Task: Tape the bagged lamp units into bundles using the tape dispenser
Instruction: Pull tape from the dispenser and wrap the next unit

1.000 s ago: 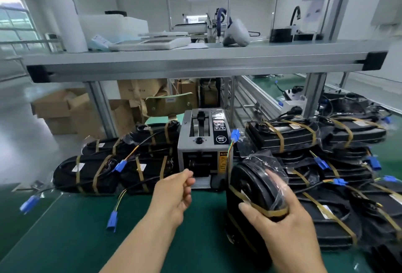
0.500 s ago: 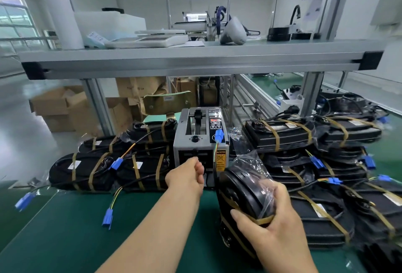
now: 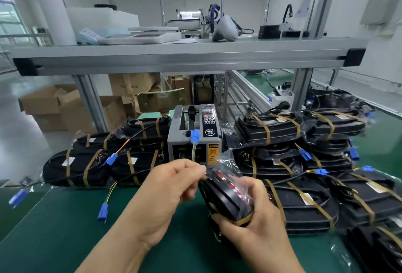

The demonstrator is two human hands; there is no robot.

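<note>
Bright, even overhead light; wide-angle bowing at edges, slight motion blur throughout.

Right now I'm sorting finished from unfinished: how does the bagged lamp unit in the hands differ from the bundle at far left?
The black bagged lamp unit in the hands is lifted and tilted, with one tan tape band visible; the far-left black taped bundle lies flat on the green mat with several bands. Both are black, in clear plastic.

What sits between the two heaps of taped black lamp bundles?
The grey tape dispenser, seen in the head view, with a blue connector dangling before it.
</note>
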